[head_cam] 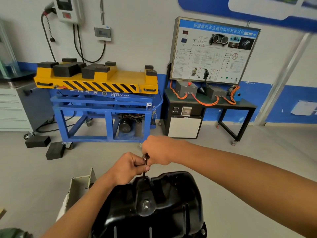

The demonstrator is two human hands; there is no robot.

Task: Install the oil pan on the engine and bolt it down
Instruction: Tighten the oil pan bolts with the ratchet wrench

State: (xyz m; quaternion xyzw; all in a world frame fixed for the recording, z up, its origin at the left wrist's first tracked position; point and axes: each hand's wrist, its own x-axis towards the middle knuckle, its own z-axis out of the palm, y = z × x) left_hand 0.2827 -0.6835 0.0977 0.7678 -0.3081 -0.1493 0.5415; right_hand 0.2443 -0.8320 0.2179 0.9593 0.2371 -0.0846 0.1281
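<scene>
The glossy black oil pan (173, 200) fills the bottom centre of the head view, bottom side up, with a drain plug (146, 204) on its raised hump. A thin socket driver (145, 166) stands upright at the pan's far edge. My right hand (158, 150) grips the driver's top end from above. My left hand (130, 166) pinches its shaft just below, above the pan rim. A bolt head (203, 231) shows on the flange at lower right. The engine under the pan is hidden.
A grey metal stand part (80, 184) juts up left of the pan. Beyond are a blue and yellow lift cart (103, 100), two black rubber blocks (44, 146) on the floor, and a training bench (209, 100) with orange cables.
</scene>
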